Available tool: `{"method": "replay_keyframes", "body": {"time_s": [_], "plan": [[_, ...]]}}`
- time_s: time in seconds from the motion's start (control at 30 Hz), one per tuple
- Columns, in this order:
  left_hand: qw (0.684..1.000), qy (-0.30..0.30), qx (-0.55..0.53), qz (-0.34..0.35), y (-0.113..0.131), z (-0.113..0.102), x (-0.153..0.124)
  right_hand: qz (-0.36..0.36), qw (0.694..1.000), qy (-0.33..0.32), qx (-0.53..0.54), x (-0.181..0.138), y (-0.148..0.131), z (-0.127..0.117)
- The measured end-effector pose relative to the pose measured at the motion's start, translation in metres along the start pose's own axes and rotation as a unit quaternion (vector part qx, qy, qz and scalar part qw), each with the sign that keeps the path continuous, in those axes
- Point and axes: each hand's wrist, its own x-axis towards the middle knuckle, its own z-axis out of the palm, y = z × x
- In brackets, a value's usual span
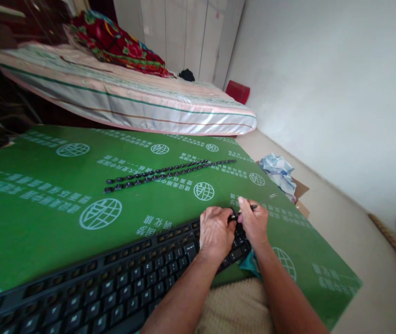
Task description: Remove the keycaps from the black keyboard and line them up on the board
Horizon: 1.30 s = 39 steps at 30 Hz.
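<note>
A black keyboard point(138, 273) lies across the near side of the green board point(170, 199). Bare slots show along its top row, while the lower rows carry keycaps. My left hand point(216, 230) rests over its right end, fingers pinched together, and what they hold is hidden. Close beside it, my right hand point(253, 220) grips a slim dark tool point(252, 207), its tip pointing toward the left fingertips; I cannot make out its kind. Farther back, two long lines of small black keycaps point(156, 175) lie on the board. A teal cloth point(250, 264) sits under my right wrist.
Behind the board stands a bed with a striped mattress point(131, 104) and a red floral blanket point(114, 44). At the board's right edge, crumpled blue-white material point(277, 169) lies by some cardboard point(300, 188). A white wall point(323, 69) rises on the right.
</note>
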Motion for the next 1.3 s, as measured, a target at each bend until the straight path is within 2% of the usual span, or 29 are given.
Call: {"method": "replay_keyframes", "body": {"time_s": [0.23,0.4,0.53,0.63,0.83,0.9,1.03,1.1,1.17,1.3], "plan": [[0.998,0.035,-0.047,-0.009,-0.003,0.001,0.000,-0.032,0.999,-0.017,-0.007,-0.005,-0.002,-0.001],[0.994,0.051,-0.087,-0.034,-0.004,0.001,0.001,-0.024,0.998,-0.015,0.049,-0.008,0.008,0.003],[0.992,0.058,-0.108,-0.038,-0.005,0.001,0.000,-0.030,0.997,-0.006,0.070,-0.010,0.006,0.003],[0.991,0.057,-0.114,-0.041,-0.006,0.001,0.001,-0.052,0.998,-0.013,0.037,-0.009,-0.003,0.000],[0.981,0.076,-0.164,-0.070,-0.008,0.003,0.000,-0.118,0.985,0.024,-0.125,0.001,-0.021,-0.016],[0.978,0.080,-0.178,-0.073,-0.010,0.004,0.000,-0.127,0.979,-0.010,-0.161,0.004,-0.023,-0.022],[0.975,0.081,-0.189,-0.079,-0.011,0.005,0.000,-0.110,0.964,-0.177,-0.167,0.004,-0.025,-0.026],[0.976,0.082,-0.188,-0.078,-0.011,0.004,0.000,-0.105,0.952,-0.229,-0.173,0.002,-0.025,-0.023],[0.976,0.082,-0.185,-0.075,-0.010,0.002,0.000,-0.098,0.947,-0.243,-0.184,0.001,-0.023,-0.019],[0.978,0.095,-0.170,-0.074,-0.012,0.002,-0.001,-0.073,0.955,-0.231,-0.171,0.003,-0.014,-0.012]]}}
